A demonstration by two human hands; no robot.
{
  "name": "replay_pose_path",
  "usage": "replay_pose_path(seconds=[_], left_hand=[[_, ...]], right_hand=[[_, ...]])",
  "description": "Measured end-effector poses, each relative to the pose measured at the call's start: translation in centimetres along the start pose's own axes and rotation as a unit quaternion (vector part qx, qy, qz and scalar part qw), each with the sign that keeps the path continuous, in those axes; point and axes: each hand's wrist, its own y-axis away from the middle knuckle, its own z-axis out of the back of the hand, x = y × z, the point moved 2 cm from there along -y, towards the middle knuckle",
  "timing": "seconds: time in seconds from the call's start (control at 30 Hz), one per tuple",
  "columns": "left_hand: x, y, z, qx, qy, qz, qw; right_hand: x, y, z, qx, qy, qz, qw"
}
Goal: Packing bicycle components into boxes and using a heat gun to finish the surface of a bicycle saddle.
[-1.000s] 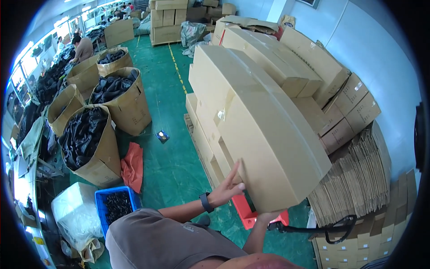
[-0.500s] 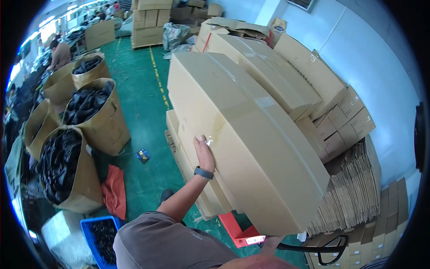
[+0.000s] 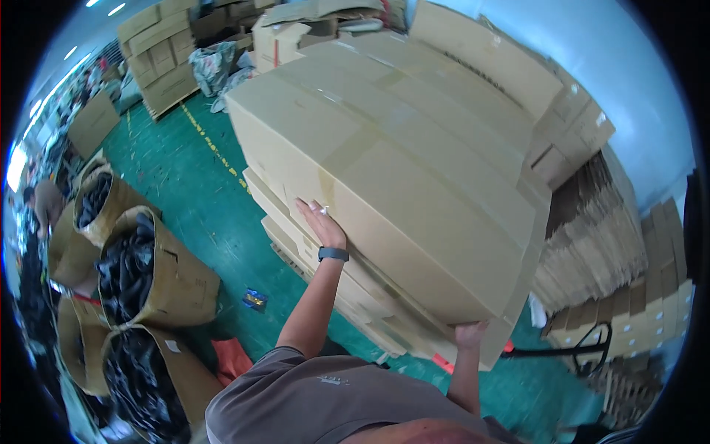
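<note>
A large taped cardboard carton [image 3: 399, 196] lies in front of me on top of other cartons [image 3: 362, 303]. My left hand [image 3: 323, 224], with a dark band at the wrist, lies against its long left side, fingers stretched and palm to the board. Some loose clear tape sticks out by those fingertips. At the carton's near right corner my right hand [image 3: 471, 334] grips the lower edge; its fingers are partly hidden under the board. The carton sits close alongside another long carton on its far side.
A black pallet-jack handle [image 3: 592, 348] juts out at the right. Flattened cartons [image 3: 592, 244] are stacked by the wall. Open cartons of black goods [image 3: 163, 274] line the left, near a red sheet [image 3: 231, 360] and a small blue packet [image 3: 255, 299]. A person [image 3: 49, 203] bends beyond them.
The carton has shifted away and to the right, down onto the stack against the neighbouring carton. My right hand now shows at its near corner. The view has turned to the right.
</note>
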Motion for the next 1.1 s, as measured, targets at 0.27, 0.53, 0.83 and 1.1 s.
replay_pose_path(seconds=[0.27, 0.53, 0.83, 1.1], left_hand=[[-1.6, 1.7, -2.9, 0.056, 0.206, 0.056, 0.975], [1.9, 4.3, -2.6, 0.128, 0.245, 0.073, 0.958], [-2.4, 7.7, -3.3, 0.131, 0.218, 0.101, 0.962], [1.6, 6.2, -3.1, 0.177, 0.25, 0.054, 0.951]], right_hand=[[-5.4, 1.7, 9.8, -0.047, 0.461, 0.004, 0.886], [0.7, -3.2, -8.3, 0.067, 0.293, 0.025, 0.953], [2.6, -1.9, -8.5, 0.116, 0.32, 0.032, 0.94], [3.1, -0.4, -11.5, 0.102, 0.585, 0.029, 0.804]])
